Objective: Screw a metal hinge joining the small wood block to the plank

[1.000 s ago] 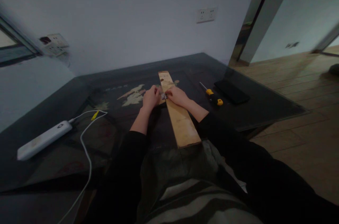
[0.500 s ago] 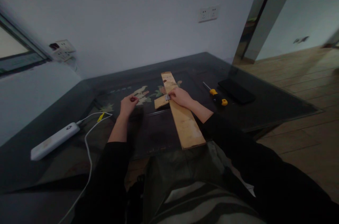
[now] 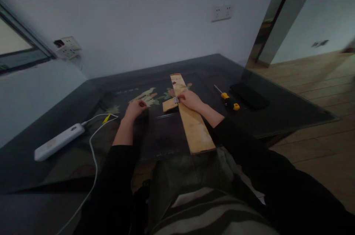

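A long, light wooden board (image 3: 195, 129) lies on the dark table, pointing away from me. A short wooden piece (image 3: 169, 105) sits against its left side, with a small metal hinge (image 3: 176, 100) where the two meet. My right hand (image 3: 190, 101) rests on the board, its fingers closed on the hinge and partly covering it. Left of the short piece, my left hand (image 3: 135, 109) is just over the table with its fingertips pressed together. Whatever is in that pinch is too small to make out.
Right of the board lie a yellow-and-black screwdriver (image 3: 227, 100) and a black flat case-like object (image 3: 249, 96). A white power strip (image 3: 59, 141) is at the left, its white cable (image 3: 93, 150) running toward me. Behind the table (image 3: 294, 111) stands a wall with sockets (image 3: 222, 13).
The view has shifted slightly. My left hand has tipped a little, its fingertips turned more downward. My right hand stays at the hinge.
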The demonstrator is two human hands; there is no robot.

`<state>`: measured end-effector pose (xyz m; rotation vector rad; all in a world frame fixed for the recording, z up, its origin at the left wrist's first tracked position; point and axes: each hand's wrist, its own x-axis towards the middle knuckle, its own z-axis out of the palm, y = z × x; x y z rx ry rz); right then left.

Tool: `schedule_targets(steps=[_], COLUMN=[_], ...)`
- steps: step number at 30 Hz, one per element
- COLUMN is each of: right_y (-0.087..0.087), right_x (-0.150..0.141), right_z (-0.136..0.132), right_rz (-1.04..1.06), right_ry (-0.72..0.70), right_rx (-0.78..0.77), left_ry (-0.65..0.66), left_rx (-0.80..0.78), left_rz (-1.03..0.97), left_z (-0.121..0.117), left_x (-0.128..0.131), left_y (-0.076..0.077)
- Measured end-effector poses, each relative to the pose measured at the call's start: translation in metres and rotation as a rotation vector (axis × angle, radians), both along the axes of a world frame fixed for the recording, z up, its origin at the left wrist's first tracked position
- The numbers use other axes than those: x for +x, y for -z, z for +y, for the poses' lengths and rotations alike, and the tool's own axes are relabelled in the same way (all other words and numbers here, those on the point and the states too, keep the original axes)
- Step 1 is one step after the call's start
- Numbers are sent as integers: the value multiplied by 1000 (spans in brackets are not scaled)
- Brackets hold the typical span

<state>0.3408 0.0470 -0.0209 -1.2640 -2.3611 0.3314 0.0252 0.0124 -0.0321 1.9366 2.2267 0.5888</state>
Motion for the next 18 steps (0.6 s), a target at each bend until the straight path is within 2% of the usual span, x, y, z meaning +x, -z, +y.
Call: schedule_targets(steps=[9, 18], right_y=[1, -1], right_x=[0, 0], right_z=[2, 1], right_rz=[0, -1], right_ry=[-1, -7], right_rx=[-2, -2], left_ry=[-1, -50], left_rx=[-53, -21], left_rz=[11, 7], left_z=[-1, 2], left_x=[-1, -10], left_y=[-1, 3])
